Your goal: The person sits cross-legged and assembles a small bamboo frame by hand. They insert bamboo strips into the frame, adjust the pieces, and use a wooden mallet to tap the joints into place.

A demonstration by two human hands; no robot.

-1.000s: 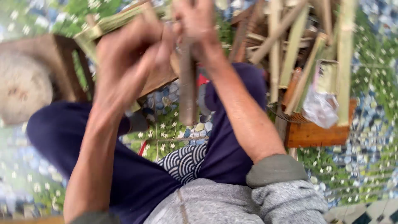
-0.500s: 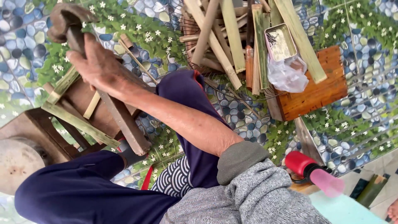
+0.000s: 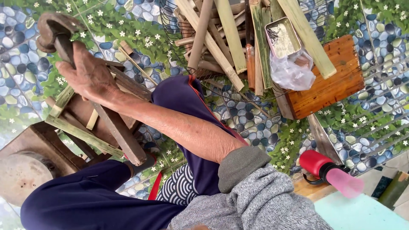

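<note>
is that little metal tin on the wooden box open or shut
Open. The metal tin on the wooden box has no lid, and small metal pieces show inside.

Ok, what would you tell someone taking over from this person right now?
Right hand: closed round the handle of a hammer with a dark, rusty head, raised over the work.
Left hand: out of view.
Work: a wood-and-bamboo frame rests by the person's knees, under the right hand.
Supplies: loose bamboo strips in a wire basket; an open metal tin and a plastic bag on a wooden block.
Done: some bamboo strips lie across the frame.
Left: many strips are unused; how firmly the frame's pieces are fixed cannot be seen.
</note>
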